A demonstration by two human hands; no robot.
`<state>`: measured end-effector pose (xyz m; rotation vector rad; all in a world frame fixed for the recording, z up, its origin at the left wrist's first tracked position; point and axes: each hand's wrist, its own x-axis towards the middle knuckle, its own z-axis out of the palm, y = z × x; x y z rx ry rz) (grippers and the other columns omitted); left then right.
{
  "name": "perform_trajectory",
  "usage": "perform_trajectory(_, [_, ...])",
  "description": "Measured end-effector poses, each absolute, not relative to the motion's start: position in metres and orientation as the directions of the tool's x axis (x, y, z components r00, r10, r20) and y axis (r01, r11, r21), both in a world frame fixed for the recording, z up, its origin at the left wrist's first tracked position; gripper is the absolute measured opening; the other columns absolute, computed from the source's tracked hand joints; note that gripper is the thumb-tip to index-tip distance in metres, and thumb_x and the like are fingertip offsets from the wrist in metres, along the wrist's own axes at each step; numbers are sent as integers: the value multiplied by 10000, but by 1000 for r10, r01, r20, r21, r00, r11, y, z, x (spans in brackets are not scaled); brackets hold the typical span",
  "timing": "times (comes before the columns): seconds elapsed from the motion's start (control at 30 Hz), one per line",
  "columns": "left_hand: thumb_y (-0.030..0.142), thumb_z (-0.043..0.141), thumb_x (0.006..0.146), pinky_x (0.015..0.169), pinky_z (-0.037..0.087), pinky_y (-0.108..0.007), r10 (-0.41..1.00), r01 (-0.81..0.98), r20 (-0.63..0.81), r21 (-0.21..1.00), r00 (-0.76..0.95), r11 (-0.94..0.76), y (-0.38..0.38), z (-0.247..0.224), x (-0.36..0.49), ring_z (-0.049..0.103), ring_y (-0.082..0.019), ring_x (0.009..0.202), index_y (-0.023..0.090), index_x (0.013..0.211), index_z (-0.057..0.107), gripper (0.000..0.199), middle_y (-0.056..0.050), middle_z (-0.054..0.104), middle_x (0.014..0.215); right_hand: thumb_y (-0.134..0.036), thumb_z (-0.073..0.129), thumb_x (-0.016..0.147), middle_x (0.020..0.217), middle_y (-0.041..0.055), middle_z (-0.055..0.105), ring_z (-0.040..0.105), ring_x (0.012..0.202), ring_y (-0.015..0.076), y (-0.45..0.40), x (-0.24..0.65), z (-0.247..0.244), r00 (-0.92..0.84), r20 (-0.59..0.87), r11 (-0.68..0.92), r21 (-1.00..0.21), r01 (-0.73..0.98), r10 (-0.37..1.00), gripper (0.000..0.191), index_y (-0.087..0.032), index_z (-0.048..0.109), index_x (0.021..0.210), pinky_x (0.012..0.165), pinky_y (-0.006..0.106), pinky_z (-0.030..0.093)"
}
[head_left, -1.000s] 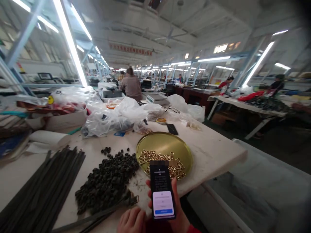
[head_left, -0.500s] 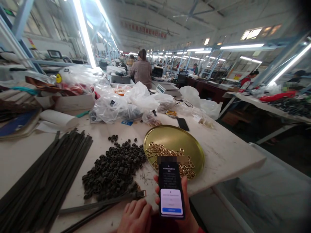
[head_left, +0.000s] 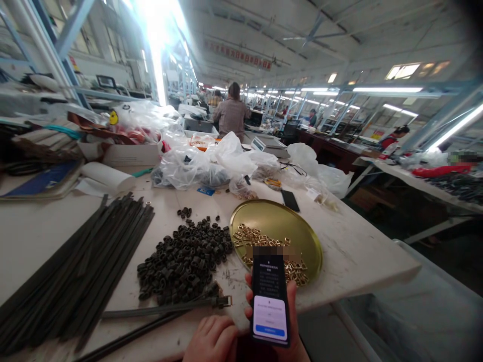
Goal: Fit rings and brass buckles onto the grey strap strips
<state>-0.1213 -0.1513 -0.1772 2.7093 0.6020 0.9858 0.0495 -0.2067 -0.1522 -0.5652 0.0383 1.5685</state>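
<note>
A lit phone (head_left: 269, 301) is held upright in my right hand (head_left: 293, 322), its fingers wrapped round the edges. My left hand (head_left: 212, 338) rests at the table's front edge with fingers curled together; whether anything is under them is hidden. Just beyond it lies a dark strap with a gold buckle (head_left: 227, 301). Left of the phone is a heap of small black loops (head_left: 184, 261). Behind the phone, a round gold tray (head_left: 271, 213) bears many gold buckles (head_left: 251, 236). Long dark straps (head_left: 94, 256) lie side by side at the left.
Clear plastic bags (head_left: 222, 161) line the table's back, near a second phone (head_left: 290, 200) lying flat. A paper roll (head_left: 107, 177) is at the back left. A person (head_left: 232, 115) stands beyond, back turned. A grey bin (head_left: 377, 322) sits beyond the table's right edge.
The view has shifted, so the table and its contents appear slightly further right. My right hand still grips the phone, and my left hand keeps its curled shape.
</note>
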Motion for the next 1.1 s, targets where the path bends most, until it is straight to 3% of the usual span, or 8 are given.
perform_trajectory(0.2, [111,335,852,538,471,-215,410,287,710,295,573,-912,-150,-160,-116,587,-128,599,206,834,553,239,-7,643,711,-720,410,730,888,138,705,674,696,208,-206,52,-157,1,-352,-114,-304,-946,936,817,-85,495,1236,563,283,517])
perform_trajectory(0.53, [89,394,806,723,537,-236,399,331,691,239,603,-913,-146,-144,-119,641,-143,848,181,946,546,227,-76,678,950,-713,405,740,871,128,719,675,680,188,-208,50,-155,25,-358,-91,-302,-949,933,781,-99,527,1209,577,280,523])
perform_trajectory(0.93, [97,395,843,700,541,-222,393,303,678,255,621,-918,-154,-164,-121,651,-134,794,188,959,560,221,-53,686,889,-704,430,735,854,120,717,667,663,193,-210,49,-150,46,-389,-89,-322,-942,920,782,-107,509,1234,594,302,522])
perform_trajectory(1.1, [84,416,826,711,540,-244,434,298,593,318,678,-900,-157,-175,-123,641,-147,813,197,997,557,248,-54,672,944,-721,452,706,876,138,711,669,678,208,-210,49,-149,50,-387,-90,-335,-938,921,824,-80,517,1219,586,302,523])
